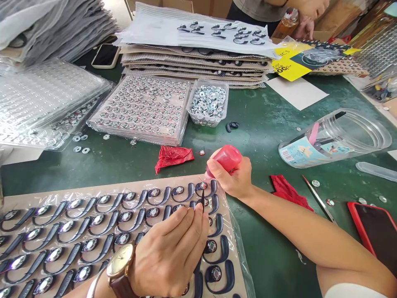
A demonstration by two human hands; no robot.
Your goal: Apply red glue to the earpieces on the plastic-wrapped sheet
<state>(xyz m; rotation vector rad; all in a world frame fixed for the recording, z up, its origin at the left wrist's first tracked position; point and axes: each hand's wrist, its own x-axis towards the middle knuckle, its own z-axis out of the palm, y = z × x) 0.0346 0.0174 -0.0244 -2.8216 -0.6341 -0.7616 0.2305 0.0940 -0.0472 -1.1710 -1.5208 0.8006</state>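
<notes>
Works at a green table (257,120), pinching a thin black pointed tool (203,198) in the left hand (173,248), with fingers drawn together. Holds its tip at the round silver part of a black hook (213,188) in the far right corner of a brown sheet (182,179); cannot tell from this angle whether it touches. Grips a red bottle (228,157) in the right hand (232,176), with fingers closed around it, just beside that same corner. Wears a brown-strapped watch (121,258) on the left wrist. Faces rows of matching hooks set out across the sheet under clear film.

Has beyond the sheet a crumpled red cloth (174,158), a clear tub (204,121) full of metal washers (209,99), and stacked clear trays (136,138) of round silver parts. Keeps to the right a second red cloth (290,192), a clear jar (305,149) and a red-edged phone (376,229). Shares the space with another person (262,11), partly visible behind layered sheets (192,70) topped with more hooks.
</notes>
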